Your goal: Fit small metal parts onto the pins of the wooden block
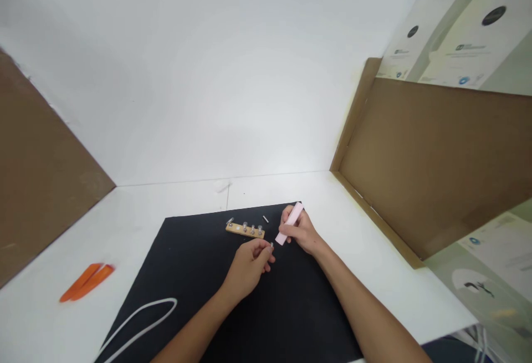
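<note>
On a black mat (233, 296) lies a narrow wooden strip (245, 230) with several metal bolts standing in a row along it. My right hand (301, 231) is shut on a flat pale pink bar (290, 223), which it holds tilted upward. My left hand (249, 266) pinches a small metal piece (271, 245) between thumb and fingers, and most of that piece is hidden by the fingers. The two hands are close together, just in front of the strip and not touching it. A small white pin (265, 219) lies on the mat behind the strip.
A pair of orange plastic strips (86, 282) lies on the white table (124, 224) to the left of the mat. A white cable (137, 324) loops over the mat's near left corner. Brown cardboard panels (424, 163) stand at the right and left.
</note>
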Action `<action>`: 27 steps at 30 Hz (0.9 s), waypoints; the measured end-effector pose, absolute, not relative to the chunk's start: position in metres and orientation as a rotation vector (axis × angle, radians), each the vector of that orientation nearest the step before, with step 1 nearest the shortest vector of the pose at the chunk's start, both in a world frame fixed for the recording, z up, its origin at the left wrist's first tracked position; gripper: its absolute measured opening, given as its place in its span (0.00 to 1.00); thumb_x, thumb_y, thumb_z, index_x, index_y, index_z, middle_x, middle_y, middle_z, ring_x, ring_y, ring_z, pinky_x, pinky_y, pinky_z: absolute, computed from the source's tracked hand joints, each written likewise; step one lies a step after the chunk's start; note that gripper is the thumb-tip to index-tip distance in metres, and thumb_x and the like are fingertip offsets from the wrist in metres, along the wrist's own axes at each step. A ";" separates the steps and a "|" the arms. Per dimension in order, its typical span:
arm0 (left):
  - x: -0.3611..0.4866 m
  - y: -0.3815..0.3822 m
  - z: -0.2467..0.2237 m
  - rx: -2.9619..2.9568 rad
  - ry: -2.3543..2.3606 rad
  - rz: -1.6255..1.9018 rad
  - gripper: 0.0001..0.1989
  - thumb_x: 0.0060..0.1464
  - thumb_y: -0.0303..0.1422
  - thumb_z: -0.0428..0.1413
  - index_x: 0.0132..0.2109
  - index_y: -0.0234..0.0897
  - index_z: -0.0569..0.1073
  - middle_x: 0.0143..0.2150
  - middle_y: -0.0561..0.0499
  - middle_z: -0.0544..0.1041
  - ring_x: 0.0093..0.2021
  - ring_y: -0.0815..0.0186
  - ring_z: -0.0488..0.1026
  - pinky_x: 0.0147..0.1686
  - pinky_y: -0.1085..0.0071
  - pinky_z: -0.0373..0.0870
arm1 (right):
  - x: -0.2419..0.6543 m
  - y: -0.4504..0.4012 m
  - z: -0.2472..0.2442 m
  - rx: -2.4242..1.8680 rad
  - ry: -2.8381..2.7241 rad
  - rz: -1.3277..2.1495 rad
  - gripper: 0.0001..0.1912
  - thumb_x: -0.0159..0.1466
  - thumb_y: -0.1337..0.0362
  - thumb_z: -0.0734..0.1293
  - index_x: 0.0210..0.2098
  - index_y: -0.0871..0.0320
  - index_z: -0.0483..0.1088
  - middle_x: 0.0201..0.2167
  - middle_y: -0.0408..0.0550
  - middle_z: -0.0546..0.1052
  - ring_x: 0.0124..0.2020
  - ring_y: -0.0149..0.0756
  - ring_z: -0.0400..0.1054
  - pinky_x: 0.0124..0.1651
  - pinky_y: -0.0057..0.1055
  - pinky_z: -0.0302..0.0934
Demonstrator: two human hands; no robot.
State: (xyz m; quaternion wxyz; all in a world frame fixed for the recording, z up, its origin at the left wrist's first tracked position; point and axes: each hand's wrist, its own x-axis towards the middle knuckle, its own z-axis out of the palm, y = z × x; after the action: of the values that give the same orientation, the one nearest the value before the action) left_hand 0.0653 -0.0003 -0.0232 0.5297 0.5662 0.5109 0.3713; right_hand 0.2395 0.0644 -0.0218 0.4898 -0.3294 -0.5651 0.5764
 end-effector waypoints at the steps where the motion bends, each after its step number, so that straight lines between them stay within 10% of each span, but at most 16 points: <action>1: 0.065 0.000 -0.023 1.355 1.217 0.886 0.15 0.54 0.44 0.53 0.34 0.34 0.72 0.28 0.50 0.77 0.24 0.69 0.71 0.25 0.74 0.64 | 0.239 0.064 -0.023 -0.774 -1.353 1.416 0.17 0.50 0.61 0.75 0.30 0.56 0.63 0.21 0.37 0.71 0.16 0.26 0.62 0.16 0.22 0.56; 27: 0.067 0.013 -0.050 1.354 1.271 0.959 0.21 0.50 0.51 0.52 0.30 0.34 0.68 0.24 0.52 0.73 0.17 0.72 0.67 0.15 0.78 0.59 | 0.216 0.082 -0.051 -0.831 -0.995 1.398 0.18 0.47 0.62 0.76 0.27 0.58 0.63 0.13 0.36 0.68 0.11 0.23 0.58 0.12 0.18 0.48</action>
State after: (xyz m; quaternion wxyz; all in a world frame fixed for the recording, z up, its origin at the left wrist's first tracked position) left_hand 0.0669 0.0133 -0.0497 0.5019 0.5603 0.5260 0.3968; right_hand 0.2160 0.0820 -0.0515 0.5792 -0.3554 -0.4255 0.5977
